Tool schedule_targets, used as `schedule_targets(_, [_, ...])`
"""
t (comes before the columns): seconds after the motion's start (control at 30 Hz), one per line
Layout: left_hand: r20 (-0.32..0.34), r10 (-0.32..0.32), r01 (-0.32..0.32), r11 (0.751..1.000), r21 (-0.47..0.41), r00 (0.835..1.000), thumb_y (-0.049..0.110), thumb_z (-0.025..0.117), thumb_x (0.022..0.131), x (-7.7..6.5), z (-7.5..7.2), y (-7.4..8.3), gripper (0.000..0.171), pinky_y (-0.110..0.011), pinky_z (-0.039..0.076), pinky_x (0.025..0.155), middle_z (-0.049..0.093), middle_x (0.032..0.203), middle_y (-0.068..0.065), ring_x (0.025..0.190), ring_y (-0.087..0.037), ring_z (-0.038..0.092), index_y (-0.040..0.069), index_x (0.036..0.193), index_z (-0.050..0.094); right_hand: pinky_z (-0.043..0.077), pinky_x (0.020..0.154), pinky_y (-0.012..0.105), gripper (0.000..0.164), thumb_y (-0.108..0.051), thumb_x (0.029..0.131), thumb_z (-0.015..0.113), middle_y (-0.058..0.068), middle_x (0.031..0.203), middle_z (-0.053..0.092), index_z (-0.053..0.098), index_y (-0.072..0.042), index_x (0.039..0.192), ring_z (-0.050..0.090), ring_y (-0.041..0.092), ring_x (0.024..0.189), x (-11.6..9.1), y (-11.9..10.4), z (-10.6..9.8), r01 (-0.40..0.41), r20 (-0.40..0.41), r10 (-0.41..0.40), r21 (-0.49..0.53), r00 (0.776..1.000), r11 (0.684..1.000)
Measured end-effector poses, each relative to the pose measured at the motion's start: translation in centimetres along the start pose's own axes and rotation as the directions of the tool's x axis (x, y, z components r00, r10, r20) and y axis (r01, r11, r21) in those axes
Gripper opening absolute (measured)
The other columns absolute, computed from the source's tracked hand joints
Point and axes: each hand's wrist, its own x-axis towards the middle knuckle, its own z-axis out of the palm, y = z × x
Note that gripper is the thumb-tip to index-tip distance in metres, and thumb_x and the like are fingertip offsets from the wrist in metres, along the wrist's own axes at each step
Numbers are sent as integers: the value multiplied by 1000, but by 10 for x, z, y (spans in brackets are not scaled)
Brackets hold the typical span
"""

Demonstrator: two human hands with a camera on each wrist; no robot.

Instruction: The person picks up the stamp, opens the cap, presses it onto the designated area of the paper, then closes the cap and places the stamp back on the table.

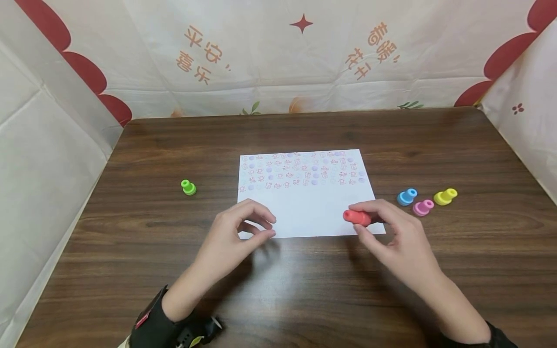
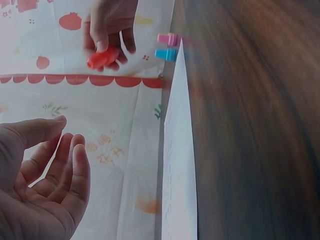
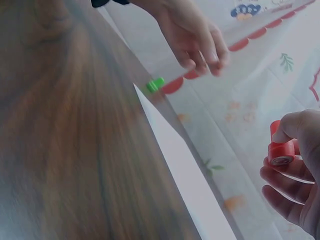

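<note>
A red stamp (image 1: pixel 357 217) is pinched between thumb and fingers of my right hand (image 1: pixel 398 241), tilted above the right part of the paper. In the right wrist view its round stamping face (image 3: pixel 281 160) shows. White paper (image 1: pixel 304 212) lies on the table, its far half covered in rows of small red, pink and purple stamp prints. Over the paper's near left corner hovers my left hand (image 1: pixel 232 237), fingers loosely bent, with nothing between thumb and fingertips. The left wrist view shows that left hand (image 2: pixel 50 185) holding nothing.
On the dark wooden table (image 1: pixel 174 270), a green stamp (image 1: pixel 188 187) stands left of the paper. Blue (image 1: pixel 407 196), pink (image 1: pixel 423 208) and yellow stamps (image 1: pixel 446 196) lie to its right. A printed white cloth (image 1: pixel 270 53) hangs behind the table.
</note>
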Motion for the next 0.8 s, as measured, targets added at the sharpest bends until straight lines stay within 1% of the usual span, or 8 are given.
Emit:
schedule_targets(0.1, [-18, -9, 9, 1000, 27, 1000, 0, 76, 78, -1, -6, -1, 17, -31, 61, 68, 68, 87, -4, 81, -9, 64, 9, 90, 67, 45, 76, 3, 34, 7, 71, 76, -1, 86, 69, 68, -6, 102, 56, -1, 80, 0, 6, -8, -15, -43, 13, -35, 999, 999])
schedule_targets(0.2, [-37, -19, 21, 999, 44, 999, 1, 76, 78, -2, -11, -2, 17, -31, 61, 68, 68, 87, -3, 80, -9, 63, 10, 90, 67, 44, 78, 2, 36, 11, 70, 75, -1, 88, 68, 67, -3, 102, 56, -3, 81, 0, 13, -17, -26, -92, 21, -48, 996, 999])
schedule_targets(0.4, [-78, -34, 39, 997, 61, 996, 1, 76, 78, -3, -23, -5, 17, -31, 61, 69, 67, 88, -3, 81, -10, 62, 8, 91, 68, 43, 76, 0, 37, 16, 72, 69, -20, 98, 63, 64, 2, 106, 57, -4, 83, -1, 29, -34, -63, -178, 59, -20, 982, 998])
schedule_targets(0.47, [-89, -39, 45, 996, 72, 995, 1, 76, 78, -3, -27, -6, 17, -30, 61, 70, 67, 88, -3, 81, -10, 62, 7, 91, 68, 43, 76, 1, 37, 16, 73, 68, -23, 99, 62, 64, 4, 108, 57, -3, 84, -2, 34, -39, -79, -206, 75, -10, 976, 997])
schedule_targets(0.57, [-104, -44, 53, 995, 82, 994, 0, 76, 78, -4, -32, -7, 18, -28, 60, 71, 68, 89, -3, 82, -10, 63, 7, 92, 68, 43, 78, 1, 37, 15, 76, 68, -24, 101, 63, 62, 5, 111, 58, -1, 87, -3, 37, -47, -152, -233, 147, -3, 961, 988])
schedule_targets(0.7, [-120, -55, 67, 993, 98, 991, -1, 76, 78, -6, -38, -9, 19, -25, 60, 71, 68, 92, -5, 83, -10, 64, 7, 93, 68, 43, 79, 0, 38, 10, 79, 69, -25, 103, 65, 60, 3, 114, 59, -2, 93, -3, 42, -58, -274, -277, 260, -13, 925, 962])
schedule_targets(0.8, [-128, -66, 81, 990, 114, 990, 1, 75, 79, -8, -41, -11, 19, -21, 59, 71, 68, 94, -4, 84, -9, 64, 8, 94, 68, 44, 78, -1, 38, 8, 79, 70, -24, 103, 67, 60, 1, 115, 60, -3, 92, -4, 47, -65, -317, -319, 293, -24, 901, 948])
